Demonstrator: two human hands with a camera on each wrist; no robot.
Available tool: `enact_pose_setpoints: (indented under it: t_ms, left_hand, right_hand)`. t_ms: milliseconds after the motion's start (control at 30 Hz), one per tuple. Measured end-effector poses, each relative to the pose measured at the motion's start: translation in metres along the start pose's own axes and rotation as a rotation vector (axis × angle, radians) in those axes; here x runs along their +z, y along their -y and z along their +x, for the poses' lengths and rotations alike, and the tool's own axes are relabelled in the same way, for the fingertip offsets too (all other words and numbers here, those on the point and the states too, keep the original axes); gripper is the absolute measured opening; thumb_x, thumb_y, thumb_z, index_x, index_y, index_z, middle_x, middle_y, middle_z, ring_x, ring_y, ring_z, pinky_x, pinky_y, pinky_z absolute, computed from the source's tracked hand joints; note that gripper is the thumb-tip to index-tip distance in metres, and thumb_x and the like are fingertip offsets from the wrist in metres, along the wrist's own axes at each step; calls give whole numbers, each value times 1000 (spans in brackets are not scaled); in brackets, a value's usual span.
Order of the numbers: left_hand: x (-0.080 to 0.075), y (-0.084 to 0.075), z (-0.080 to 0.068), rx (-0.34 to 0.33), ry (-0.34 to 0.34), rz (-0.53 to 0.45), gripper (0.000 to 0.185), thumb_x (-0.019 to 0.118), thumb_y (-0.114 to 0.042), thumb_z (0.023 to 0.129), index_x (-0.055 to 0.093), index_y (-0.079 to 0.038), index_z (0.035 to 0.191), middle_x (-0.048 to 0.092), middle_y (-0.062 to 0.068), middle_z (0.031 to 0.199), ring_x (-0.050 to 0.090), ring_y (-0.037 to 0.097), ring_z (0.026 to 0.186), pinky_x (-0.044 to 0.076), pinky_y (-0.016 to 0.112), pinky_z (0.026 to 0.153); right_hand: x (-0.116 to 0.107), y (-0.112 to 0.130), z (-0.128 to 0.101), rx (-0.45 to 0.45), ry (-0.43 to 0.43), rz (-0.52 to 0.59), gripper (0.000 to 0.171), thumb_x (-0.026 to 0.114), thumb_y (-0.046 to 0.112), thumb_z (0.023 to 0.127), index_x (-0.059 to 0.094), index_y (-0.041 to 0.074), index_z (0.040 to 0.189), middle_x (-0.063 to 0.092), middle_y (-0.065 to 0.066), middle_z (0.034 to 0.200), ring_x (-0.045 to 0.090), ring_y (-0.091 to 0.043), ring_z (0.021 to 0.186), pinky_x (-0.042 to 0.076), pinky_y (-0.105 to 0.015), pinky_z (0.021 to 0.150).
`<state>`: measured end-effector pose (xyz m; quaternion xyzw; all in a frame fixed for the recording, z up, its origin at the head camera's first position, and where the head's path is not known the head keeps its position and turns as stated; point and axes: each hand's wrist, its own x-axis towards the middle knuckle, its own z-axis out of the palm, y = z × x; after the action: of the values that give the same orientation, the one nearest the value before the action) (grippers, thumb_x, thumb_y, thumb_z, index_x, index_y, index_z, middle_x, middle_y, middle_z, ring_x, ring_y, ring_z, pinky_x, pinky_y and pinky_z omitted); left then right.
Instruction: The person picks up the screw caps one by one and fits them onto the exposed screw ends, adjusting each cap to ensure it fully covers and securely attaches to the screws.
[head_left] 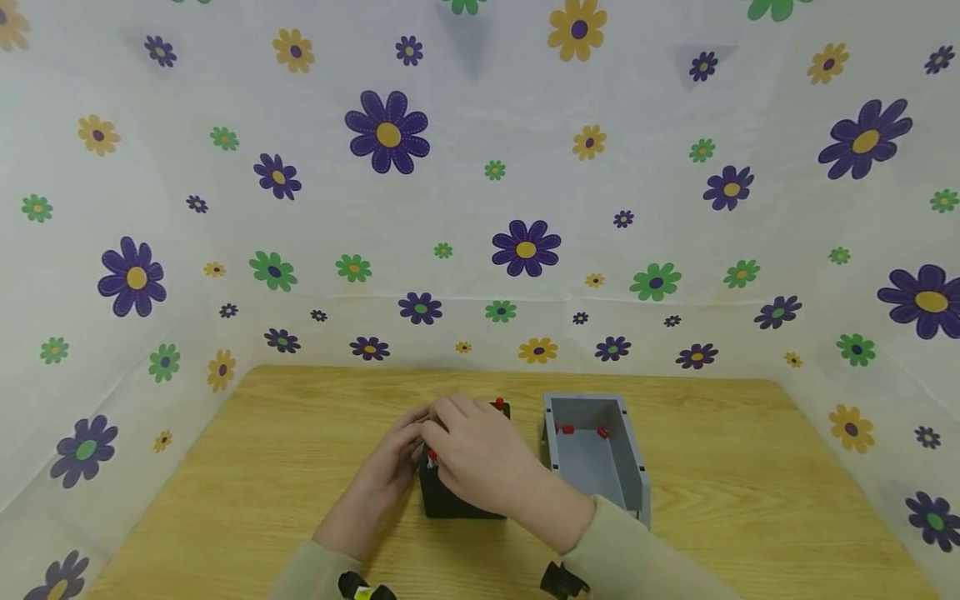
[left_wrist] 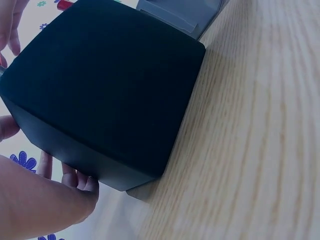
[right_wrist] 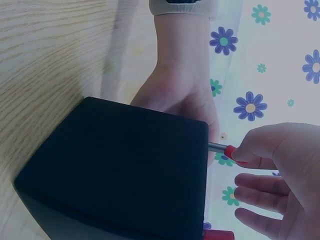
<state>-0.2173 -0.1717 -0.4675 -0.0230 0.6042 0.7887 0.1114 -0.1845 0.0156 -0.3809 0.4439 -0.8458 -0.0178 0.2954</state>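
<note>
A: Where's the matte black plastic box (head_left: 459, 492)?
B: Mid-bench, grey open bin (head_left: 596, 454) at its three o'clock. Left hand (head_left: 390, 471) braces it; right hand (right_wrist: 280, 170) pinches a red-tipped metal pin (right_wrist: 222, 148). Pull straight, keep bracing.

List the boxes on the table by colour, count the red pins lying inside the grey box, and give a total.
Black box: 1
Grey box: 1
Red pins in the grey box: 2
Total: 4
</note>
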Motion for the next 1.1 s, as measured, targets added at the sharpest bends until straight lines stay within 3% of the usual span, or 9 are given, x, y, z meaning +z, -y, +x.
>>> enact_pose_setpoints:
  t_ms: [133,367,600,733,900,967,1100]
  left_hand:
    - [0,0,0,-1,-1,8,57,49,-14,102,38,-2,157,58,-7,131,54,7,120,33,30,114]
    - [0,0,1,-3,-13,3,47,50,-14,102,49,-6,149,61,-10,123,56,8,116,39,25,108]
    - [-1,2,2,-1,12,7,53,49,-14,103,42,-3,154,59,-10,129,53,7,120,33,30,114]
    - [-3,4,1,2,18,-10,46,49,-14,103,49,-8,148,63,-14,121,56,5,117,35,27,111]
    - [-3,5,0,-6,22,-2,56,47,-14,103,37,-4,157,62,-16,119,56,2,113,38,22,107]
    - [-3,4,0,-12,21,5,63,46,-14,103,28,-2,162,59,-13,126,53,2,117,34,25,111]
    - [-3,4,1,-18,21,11,65,46,-15,104,26,-2,164,52,-5,139,52,2,120,33,25,112]
  right_hand:
    - [3,0,0,5,8,1,15,75,22,95,73,19,109,67,1,115,64,-16,104,55,-28,85]
    - [5,-1,0,-6,-2,-2,16,76,22,95,73,19,110,68,2,115,65,-15,106,55,-28,88]
    - [9,0,0,-10,-31,18,16,77,21,95,74,19,110,68,2,114,65,-15,104,56,-28,88]
    - [10,2,0,-26,-41,17,19,78,20,93,74,20,112,68,2,113,66,-15,104,56,-27,86]
    - [12,3,-3,-29,-38,-6,21,80,22,93,74,21,113,68,4,111,66,-13,101,57,-26,84]
    - [13,2,-4,-26,-33,3,23,79,21,94,73,22,117,68,4,112,66,-14,102,57,-27,85]
    - [11,1,-5,-23,-47,26,26,77,20,96,73,22,121,68,3,113,66,-14,102,57,-27,85]
